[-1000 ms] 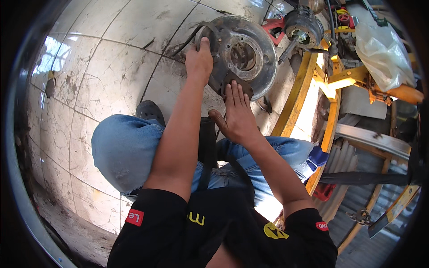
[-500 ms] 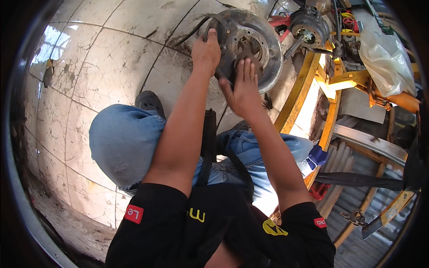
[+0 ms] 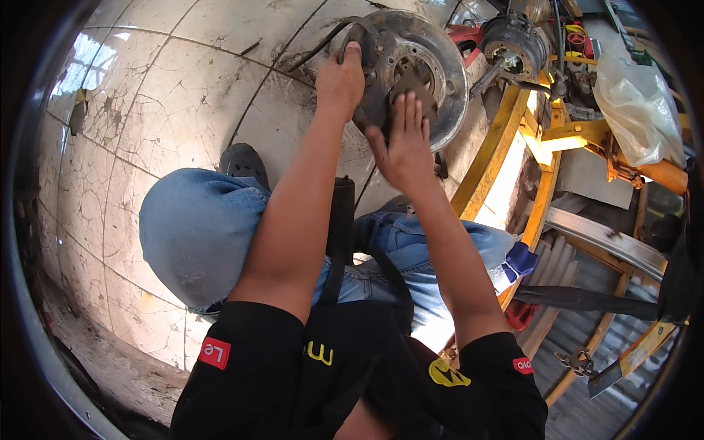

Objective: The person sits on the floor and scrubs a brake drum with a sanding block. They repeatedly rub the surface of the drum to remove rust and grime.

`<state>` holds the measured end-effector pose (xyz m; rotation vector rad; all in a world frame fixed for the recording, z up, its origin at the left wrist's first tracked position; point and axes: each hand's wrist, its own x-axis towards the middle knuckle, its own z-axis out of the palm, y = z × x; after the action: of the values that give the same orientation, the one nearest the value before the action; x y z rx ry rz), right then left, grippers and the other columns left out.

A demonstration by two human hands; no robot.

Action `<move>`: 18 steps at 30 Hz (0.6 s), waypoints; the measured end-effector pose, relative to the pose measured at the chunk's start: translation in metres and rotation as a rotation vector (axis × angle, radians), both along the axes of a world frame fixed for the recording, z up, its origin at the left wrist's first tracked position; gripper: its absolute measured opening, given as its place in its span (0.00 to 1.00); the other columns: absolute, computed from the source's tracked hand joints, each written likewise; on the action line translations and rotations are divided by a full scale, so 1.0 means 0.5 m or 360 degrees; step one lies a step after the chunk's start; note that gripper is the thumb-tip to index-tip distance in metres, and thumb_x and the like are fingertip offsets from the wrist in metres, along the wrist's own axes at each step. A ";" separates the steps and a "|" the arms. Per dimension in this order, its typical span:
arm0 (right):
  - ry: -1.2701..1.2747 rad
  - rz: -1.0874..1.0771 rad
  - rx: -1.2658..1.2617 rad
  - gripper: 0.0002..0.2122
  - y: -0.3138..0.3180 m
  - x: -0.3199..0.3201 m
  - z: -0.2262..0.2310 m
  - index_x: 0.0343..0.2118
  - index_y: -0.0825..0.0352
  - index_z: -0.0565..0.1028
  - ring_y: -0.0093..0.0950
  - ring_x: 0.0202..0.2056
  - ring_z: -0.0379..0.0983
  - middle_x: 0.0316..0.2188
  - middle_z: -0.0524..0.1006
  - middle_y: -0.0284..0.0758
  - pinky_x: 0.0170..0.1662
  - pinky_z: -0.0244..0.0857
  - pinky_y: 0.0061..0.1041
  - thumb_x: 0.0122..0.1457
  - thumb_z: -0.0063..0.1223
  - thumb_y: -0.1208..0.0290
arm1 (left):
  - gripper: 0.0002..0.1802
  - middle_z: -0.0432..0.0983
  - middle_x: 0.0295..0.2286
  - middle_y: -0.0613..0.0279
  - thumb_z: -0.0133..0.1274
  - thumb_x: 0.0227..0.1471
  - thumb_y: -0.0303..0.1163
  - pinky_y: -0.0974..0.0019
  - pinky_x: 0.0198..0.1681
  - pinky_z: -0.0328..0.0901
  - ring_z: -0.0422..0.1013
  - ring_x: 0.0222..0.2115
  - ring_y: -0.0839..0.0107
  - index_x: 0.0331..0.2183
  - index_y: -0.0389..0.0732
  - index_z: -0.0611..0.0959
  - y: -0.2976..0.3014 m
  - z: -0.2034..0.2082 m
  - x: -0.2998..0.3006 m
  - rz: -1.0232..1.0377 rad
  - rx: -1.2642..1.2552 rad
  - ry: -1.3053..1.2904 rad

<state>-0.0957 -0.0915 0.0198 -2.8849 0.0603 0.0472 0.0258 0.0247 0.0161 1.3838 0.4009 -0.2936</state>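
Note:
A dark round steel wheel rim point(image 3: 456, 88) lies on the tiled floor ahead of me. At its left edge my left hand point(image 3: 341, 86) is closed around a dark, curved, rubber-like piece point(image 3: 358, 35). A thin black strip or cord trails left from there. My right hand point(image 3: 407, 150) lies flat, fingers stretched out and thumb apart, with its fingertips against a flat dark brown piece point(image 3: 424, 101). That piece covers part of the rim's centre opening. I cannot tell what the brown piece is made of. Between my hands, more dark material point(image 3: 372, 108) overlaps the rim.
Right of the rim stands a dark round metal hub-like part point(image 3: 517, 44), beside a red metal object point(image 3: 466, 35). A yellow metal frame point(image 3: 490, 150) runs along my right, with a clear plastic bag point(image 3: 636, 106) on it. A saw-like blade point(image 3: 623, 367) lies lower right.
The brown piece has turned and shifted slightly right and down over the rim, with my right hand's fingers still on it. My left hand keeps its grip, nearly unmoved.

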 end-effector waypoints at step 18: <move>-0.0167 -0.0080 -0.0099 0.36 -0.017 0.015 -0.006 0.62 0.77 0.56 0.50 0.66 0.47 0.64 0.54 0.55 0.64 0.45 0.52 0.65 0.35 0.45 | 0.34 0.73 0.47 0.37 0.44 0.59 0.52 0.57 0.52 0.62 0.70 0.49 0.45 0.52 0.29 0.74 -0.011 0.010 -0.021 0.0064 0.0183 -0.0034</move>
<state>-0.0880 -0.1001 0.0166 -2.9411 0.1163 -0.1168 0.0156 0.0195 0.0209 1.4880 0.4333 -0.2255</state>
